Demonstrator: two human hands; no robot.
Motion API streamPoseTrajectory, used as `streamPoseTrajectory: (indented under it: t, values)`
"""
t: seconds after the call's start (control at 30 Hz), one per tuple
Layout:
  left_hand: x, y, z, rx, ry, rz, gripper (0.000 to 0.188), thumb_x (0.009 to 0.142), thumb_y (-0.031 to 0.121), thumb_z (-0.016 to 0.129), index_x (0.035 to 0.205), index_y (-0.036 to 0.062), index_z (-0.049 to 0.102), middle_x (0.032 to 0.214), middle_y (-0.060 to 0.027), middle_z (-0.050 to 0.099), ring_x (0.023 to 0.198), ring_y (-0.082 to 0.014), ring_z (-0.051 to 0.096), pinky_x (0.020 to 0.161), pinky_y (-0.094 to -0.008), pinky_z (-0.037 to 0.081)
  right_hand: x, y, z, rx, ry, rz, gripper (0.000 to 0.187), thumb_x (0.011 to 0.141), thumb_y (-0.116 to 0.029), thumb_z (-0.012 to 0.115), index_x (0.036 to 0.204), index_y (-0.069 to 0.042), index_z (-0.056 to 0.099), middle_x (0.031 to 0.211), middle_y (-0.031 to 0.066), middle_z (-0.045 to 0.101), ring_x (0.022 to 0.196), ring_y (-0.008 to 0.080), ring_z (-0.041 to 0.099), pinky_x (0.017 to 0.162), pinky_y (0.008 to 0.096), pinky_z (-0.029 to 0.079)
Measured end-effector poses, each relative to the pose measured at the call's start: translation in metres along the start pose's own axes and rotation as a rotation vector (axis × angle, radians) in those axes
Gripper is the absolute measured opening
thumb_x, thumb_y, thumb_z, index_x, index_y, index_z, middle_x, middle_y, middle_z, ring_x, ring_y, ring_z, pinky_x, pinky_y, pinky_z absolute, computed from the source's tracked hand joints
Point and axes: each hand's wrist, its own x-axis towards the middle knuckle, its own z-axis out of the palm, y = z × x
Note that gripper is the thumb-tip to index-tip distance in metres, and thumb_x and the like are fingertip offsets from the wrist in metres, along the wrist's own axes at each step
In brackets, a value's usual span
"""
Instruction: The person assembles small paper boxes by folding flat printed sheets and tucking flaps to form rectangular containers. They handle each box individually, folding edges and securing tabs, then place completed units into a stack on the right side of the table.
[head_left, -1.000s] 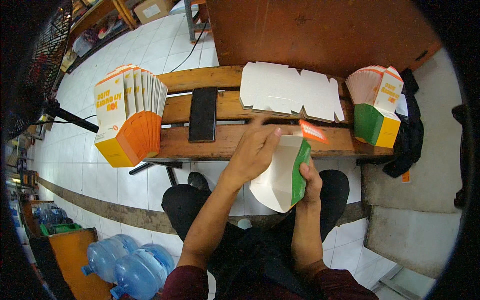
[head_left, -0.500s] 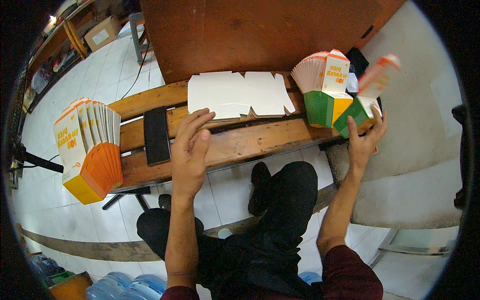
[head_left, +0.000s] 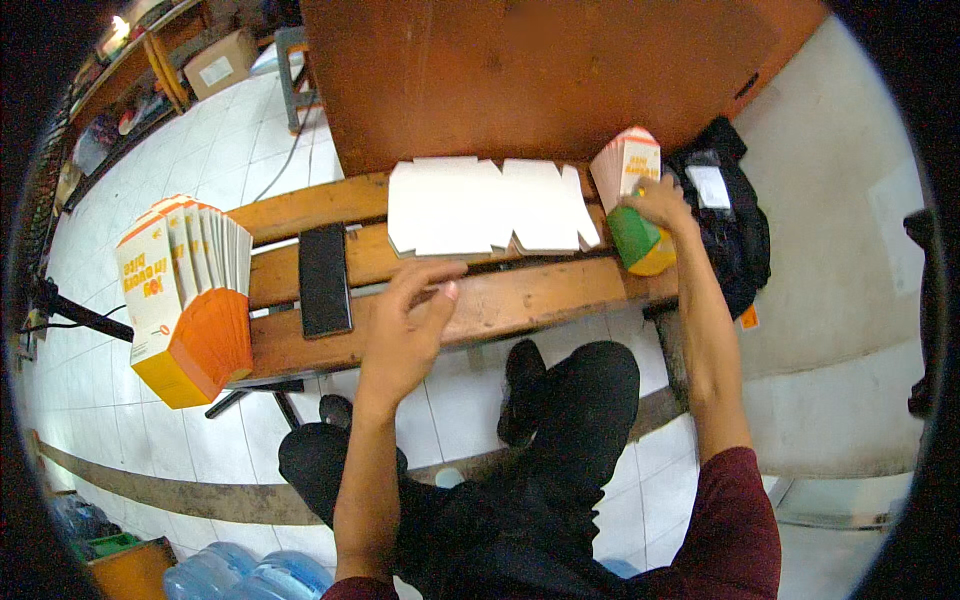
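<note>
My left hand (head_left: 402,335) hovers over the bench's front edge with nothing in it, thumb and fingers apart. To its far side lie flat white die-cut carton blanks (head_left: 450,205). My right hand (head_left: 663,207) is curled over the front of a nested stack of white-and-green cartons (head_left: 633,238) at the bench's right end. It grips the front green carton, whose middle is partly hidden by the fingers. A fanned stack of white-and-orange cartons (head_left: 205,335) stands at the left end. A black phone (head_left: 325,280) lies between that stack and my left hand.
The slatted wooden bench (head_left: 520,300) runs across in front of my knees. A black bag (head_left: 735,225) sits by its right end, near the wall. Behind rises a brown wooden panel (head_left: 560,80). Large blue water bottles (head_left: 285,578) stand on the floor at lower left.
My right hand has moved left with a green carton, from beside the stack onto its front. My left hand has shifted slightly right and nearer me, still empty. The head view has shifted slightly.
</note>
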Motion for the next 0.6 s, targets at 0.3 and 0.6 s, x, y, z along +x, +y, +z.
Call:
streamPoseTrajectory:
  t: [0.3,0.6]
  values:
    - [-0.003,0.006,-0.004,-0.043,-0.077,-0.002,0.029,0.092,0.021,0.063,0.114,0.0021,0.067,0.11,-0.0158,0.068,0.109,-0.0255,0.063,0.097,-0.0363,0.047,-0.039,0.021,0.017,0.202,0.558,-0.204,0.044,0.098,-0.042,0.05,0.122,-0.006,0.06,0.135,0.0218,0.05,0.122,0.0393,0.048,0.102,0.0476,0.039]
    - [-0.005,0.009,-0.022,-0.055,-0.037,0.035,0.029,0.094,0.023,0.062,0.113,0.0021,0.066,0.113,-0.0144,0.067,0.11,-0.0264,0.062,0.098,-0.0363,0.046,-0.083,-0.017,-0.011,0.463,0.965,-0.349,0.04,0.083,-0.029,0.072,0.113,-0.005,0.063,0.12,0.0199,0.058,0.118,0.0373,0.052,0.103,0.0479,0.037]
